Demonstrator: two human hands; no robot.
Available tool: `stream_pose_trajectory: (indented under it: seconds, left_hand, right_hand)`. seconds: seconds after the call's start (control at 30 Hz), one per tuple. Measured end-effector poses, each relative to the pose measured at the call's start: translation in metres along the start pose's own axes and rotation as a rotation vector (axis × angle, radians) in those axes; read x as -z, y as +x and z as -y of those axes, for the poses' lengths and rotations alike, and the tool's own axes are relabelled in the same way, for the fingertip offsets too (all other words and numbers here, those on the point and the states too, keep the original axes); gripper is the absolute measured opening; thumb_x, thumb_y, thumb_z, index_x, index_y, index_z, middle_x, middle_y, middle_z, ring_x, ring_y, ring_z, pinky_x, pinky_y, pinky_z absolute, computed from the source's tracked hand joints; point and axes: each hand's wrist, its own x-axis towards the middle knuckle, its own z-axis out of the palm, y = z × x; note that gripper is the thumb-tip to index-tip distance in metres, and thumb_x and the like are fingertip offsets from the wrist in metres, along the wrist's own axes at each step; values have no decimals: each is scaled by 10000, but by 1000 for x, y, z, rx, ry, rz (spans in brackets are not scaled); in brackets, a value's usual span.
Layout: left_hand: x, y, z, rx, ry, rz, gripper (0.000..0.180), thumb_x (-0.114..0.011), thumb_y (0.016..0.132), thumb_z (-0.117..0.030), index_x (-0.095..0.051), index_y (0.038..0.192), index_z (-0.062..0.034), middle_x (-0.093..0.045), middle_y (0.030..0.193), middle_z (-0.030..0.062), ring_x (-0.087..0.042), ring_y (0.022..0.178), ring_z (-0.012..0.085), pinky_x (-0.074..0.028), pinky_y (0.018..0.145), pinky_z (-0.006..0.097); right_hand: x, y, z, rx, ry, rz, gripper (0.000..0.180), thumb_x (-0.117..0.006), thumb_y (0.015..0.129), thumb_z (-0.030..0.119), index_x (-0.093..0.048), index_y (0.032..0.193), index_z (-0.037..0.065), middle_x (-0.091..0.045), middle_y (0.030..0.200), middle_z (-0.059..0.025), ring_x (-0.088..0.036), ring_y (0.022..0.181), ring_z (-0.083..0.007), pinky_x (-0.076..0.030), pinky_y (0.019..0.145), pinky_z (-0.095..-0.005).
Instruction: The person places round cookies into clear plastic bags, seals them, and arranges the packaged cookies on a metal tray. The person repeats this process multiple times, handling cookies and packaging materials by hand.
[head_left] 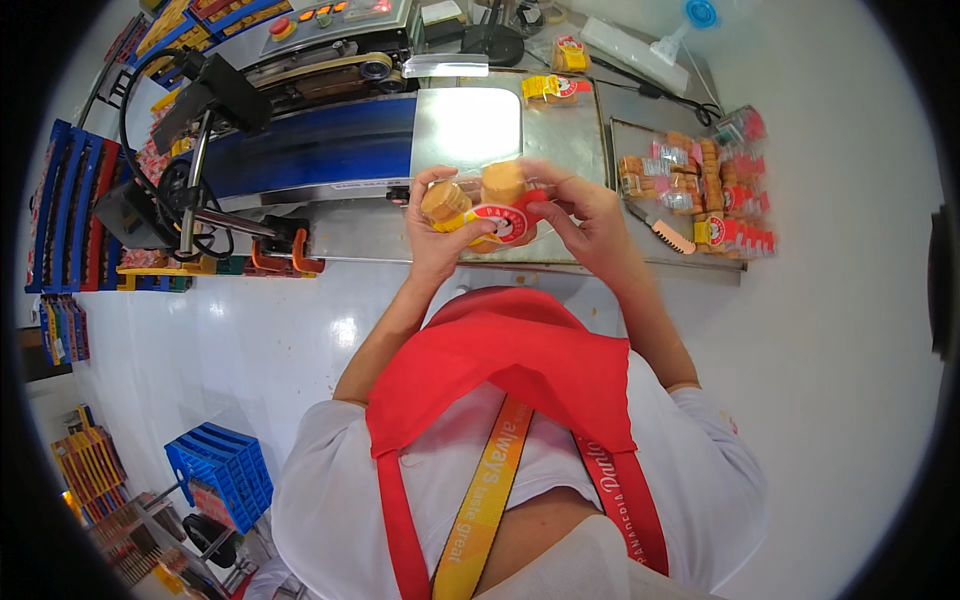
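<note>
In front of me, over the near edge of the steel table, I hold a clear pack of round golden biscuits (503,184) with a red and yellow label. My left hand (436,240) is closed around its left end, the thumb lying across the label. At the right end, the thumb and fingers of my right hand (585,215) pinch the clear wrap. A similar pack (553,92) lies farther back on the table, and one more pack (571,55) is behind it.
A machine with a blue conveyor belt (330,142) stands left of my hands, ending at a pale plate (468,125). To the right, a metal tray (628,135) bears several biscuit packs, with a brush-like tool (668,233) beside them. Crates (225,470) stand at the lower left.
</note>
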Motion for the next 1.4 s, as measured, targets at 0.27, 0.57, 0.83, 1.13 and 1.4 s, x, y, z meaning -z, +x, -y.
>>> stream_pose_trajectory:
  seconds: [0.27,0.57,0.83,1.13,1.4]
  left_hand:
    - [-13,-1,9,86,-141,-41,677,-723,673,102,-348,1210,-70,-619,1011,122,-626,911,182,-531,781,297]
    - [-17,3,19,36,-181,-70,369,-627,816,-3,-439,1132,-37,-612,1059,139,-596,990,195,-496,837,305]
    - [-13,14,15,-95,62,-113,335,-366,986,-276,-556,922,-8,-553,1152,167,-511,1080,184,-395,910,296]
    - [-7,16,16,-189,339,-128,404,-257,1006,-316,-500,895,-12,-519,1115,154,-508,982,159,-406,870,275]
    - [-9,17,11,-230,498,-113,396,-253,1006,-289,-474,825,-15,-519,1077,118,-497,906,129,-408,820,255]
  right_hand:
    - [3,-13,4,112,-292,-20,370,-679,800,152,-584,1110,-26,-626,1077,-178,-630,952,-241,-482,834,-315]
    - [10,-8,7,80,-264,10,419,-657,820,151,-555,1189,-18,-630,1073,-174,-608,988,-206,-466,868,-294]
    - [-1,-7,0,-147,166,-124,301,-550,897,67,-560,1182,-26,-619,1091,-116,-578,978,-124,-481,827,-244]
    - [-4,-6,-10,-221,224,-69,282,-505,929,111,-576,1178,-3,-628,1045,-102,-571,961,-122,-452,860,-245]
    - [0,-10,-13,-301,240,-27,273,-472,947,135,-598,1145,-2,-584,1132,-103,-513,1089,-140,-417,914,-259]
